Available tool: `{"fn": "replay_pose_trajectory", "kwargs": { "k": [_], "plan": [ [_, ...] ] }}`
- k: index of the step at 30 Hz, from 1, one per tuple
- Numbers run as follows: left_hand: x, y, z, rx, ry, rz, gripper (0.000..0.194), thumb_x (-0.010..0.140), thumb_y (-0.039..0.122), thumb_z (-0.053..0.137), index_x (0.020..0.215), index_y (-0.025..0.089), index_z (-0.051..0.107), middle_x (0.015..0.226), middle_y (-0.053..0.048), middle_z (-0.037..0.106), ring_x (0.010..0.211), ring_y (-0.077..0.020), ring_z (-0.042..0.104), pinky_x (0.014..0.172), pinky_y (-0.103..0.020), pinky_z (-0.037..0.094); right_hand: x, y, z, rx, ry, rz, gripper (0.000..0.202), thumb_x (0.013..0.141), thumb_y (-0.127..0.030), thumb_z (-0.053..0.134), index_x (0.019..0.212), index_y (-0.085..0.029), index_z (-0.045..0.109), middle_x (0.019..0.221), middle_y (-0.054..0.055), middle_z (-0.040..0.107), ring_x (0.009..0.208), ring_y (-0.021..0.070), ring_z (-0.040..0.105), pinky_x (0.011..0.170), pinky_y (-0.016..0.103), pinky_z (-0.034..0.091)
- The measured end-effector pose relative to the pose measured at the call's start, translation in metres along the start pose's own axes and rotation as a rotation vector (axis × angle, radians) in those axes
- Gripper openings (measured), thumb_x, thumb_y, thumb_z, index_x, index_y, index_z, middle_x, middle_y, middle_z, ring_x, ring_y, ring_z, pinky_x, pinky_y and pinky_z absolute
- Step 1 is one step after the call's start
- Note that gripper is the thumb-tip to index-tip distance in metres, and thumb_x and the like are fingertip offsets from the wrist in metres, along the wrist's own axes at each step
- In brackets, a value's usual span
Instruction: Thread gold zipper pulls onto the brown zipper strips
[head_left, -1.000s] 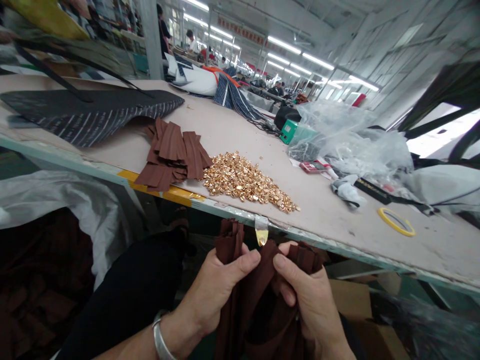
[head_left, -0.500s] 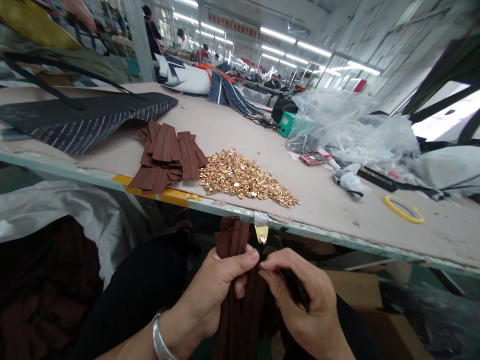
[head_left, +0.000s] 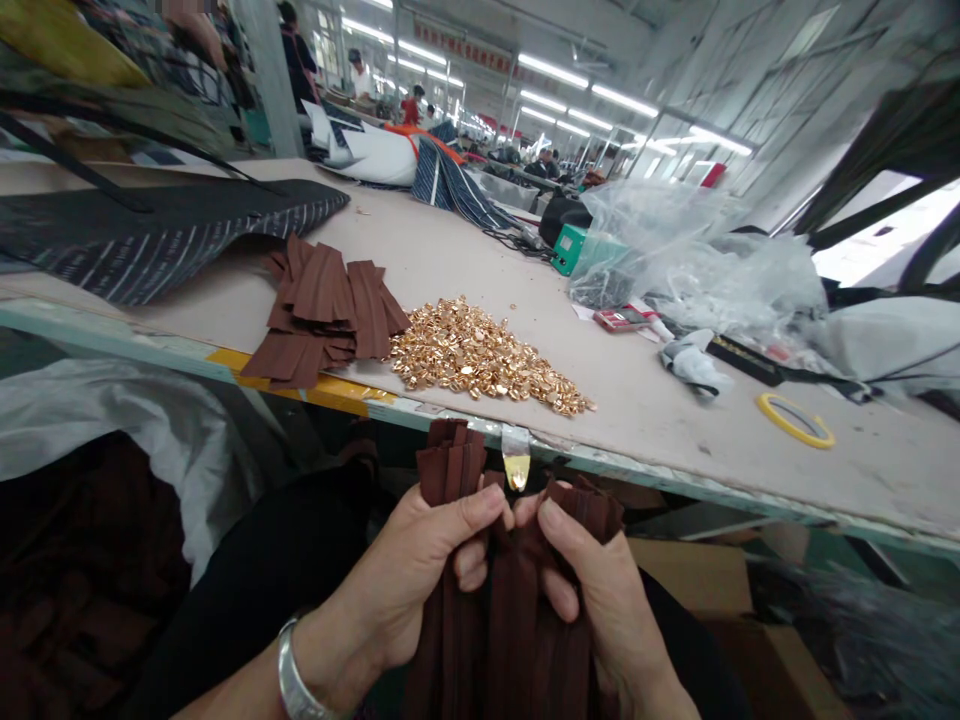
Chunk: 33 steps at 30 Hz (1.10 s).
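Observation:
Below the table edge, my left hand (head_left: 431, 560) is closed round a bundle of brown zipper strips (head_left: 451, 465), thumb on top. My right hand (head_left: 600, 590) grips more brown strips (head_left: 581, 510), its thumb and fingertips close to the left ones. Between the hands a brown strip hangs down. Just above the fingertips, a small metal piece (head_left: 517, 472) with yellow and clear tape is fixed at the table edge. A heap of gold-coloured zipper pulls (head_left: 480, 355) lies on the table, beside a pile of short brown strips (head_left: 322, 305).
On the table (head_left: 667, 440) are a yellow tape roll (head_left: 795, 420), clear plastic bags (head_left: 697, 270), a green box (head_left: 568, 248) and striped dark fabric (head_left: 172, 240). A white sack (head_left: 217, 450) of brown strips stands lower left, a cardboard box (head_left: 694, 578) lower right. People are farther back.
My right hand has turned and come up beside the left fingertips, and its brown strips now show above its fingers. The view has shifted slightly.

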<state>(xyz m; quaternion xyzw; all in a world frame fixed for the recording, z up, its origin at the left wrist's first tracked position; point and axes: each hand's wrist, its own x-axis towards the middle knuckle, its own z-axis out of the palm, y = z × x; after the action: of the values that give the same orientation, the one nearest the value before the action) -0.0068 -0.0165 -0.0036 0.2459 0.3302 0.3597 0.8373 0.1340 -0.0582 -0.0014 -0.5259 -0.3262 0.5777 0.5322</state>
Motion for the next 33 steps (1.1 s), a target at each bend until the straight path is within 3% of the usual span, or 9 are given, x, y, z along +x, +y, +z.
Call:
{"fn": "replay_pose_trajectory", "kwargs": {
  "k": [6, 16, 23, 29, 33],
  "plan": [
    [0.006, 0.007, 0.001, 0.068, 0.030, 0.037, 0.025, 0.067, 0.028, 0.077, 0.062, 0.015, 0.057, 0.051, 0.006, 0.049, 0.039, -0.0024, 0.032, 0.038, -0.016, 0.026, 0.008, -0.003, -0.001, 0.174, -0.037, 0.115, 0.034, 0.075, -0.042, 0.070, 0.060, -0.018, 0.052, 0.040, -0.010, 0.035, 0.032, 0.0031, 0.024, 0.035, 0.016, 0.028],
    [0.009, 0.009, 0.008, 0.103, 0.043, -0.004, 0.021, 0.064, 0.027, 0.074, 0.062, 0.014, 0.057, 0.056, 0.000, 0.061, 0.037, -0.0014, 0.035, 0.036, -0.014, 0.025, 0.014, -0.007, 0.004, 0.198, -0.054, 0.133, 0.029, 0.072, -0.033, 0.071, 0.058, -0.015, 0.053, 0.049, -0.007, 0.048, 0.031, 0.0001, 0.027, 0.031, 0.013, 0.022],
    [0.011, 0.011, 0.011, 0.112, 0.042, 0.013, 0.020, 0.064, 0.027, 0.072, 0.060, 0.015, 0.058, 0.054, 0.001, 0.060, 0.037, -0.0020, 0.035, 0.036, -0.014, 0.024, 0.016, -0.006, 0.005, 0.207, -0.107, 0.128, 0.029, 0.076, -0.033, 0.068, 0.057, -0.014, 0.056, 0.043, -0.008, 0.043, 0.031, 0.0011, 0.026, 0.032, 0.013, 0.026],
    [0.012, 0.010, 0.011, 0.206, 0.054, 0.076, 0.019, 0.069, 0.028, 0.071, 0.060, 0.014, 0.061, 0.056, 0.001, 0.059, 0.042, -0.0037, 0.039, 0.040, -0.016, 0.028, 0.018, -0.007, 0.009, 0.230, -0.086, 0.099, 0.028, 0.075, -0.032, 0.069, 0.057, -0.014, 0.057, 0.051, -0.002, 0.056, 0.032, 0.0022, 0.039, 0.033, 0.012, 0.031],
    [0.014, 0.011, 0.011, 0.280, 0.089, 0.133, 0.020, 0.070, 0.030, 0.071, 0.062, 0.014, 0.063, 0.056, 0.002, 0.058, 0.044, -0.0044, 0.039, 0.042, -0.017, 0.028, 0.021, -0.009, 0.010, 0.255, -0.090, 0.057, 0.026, 0.075, -0.029, 0.071, 0.059, -0.013, 0.058, 0.048, -0.004, 0.054, 0.032, -0.0007, 0.032, 0.033, 0.009, 0.026]
  ]
}}
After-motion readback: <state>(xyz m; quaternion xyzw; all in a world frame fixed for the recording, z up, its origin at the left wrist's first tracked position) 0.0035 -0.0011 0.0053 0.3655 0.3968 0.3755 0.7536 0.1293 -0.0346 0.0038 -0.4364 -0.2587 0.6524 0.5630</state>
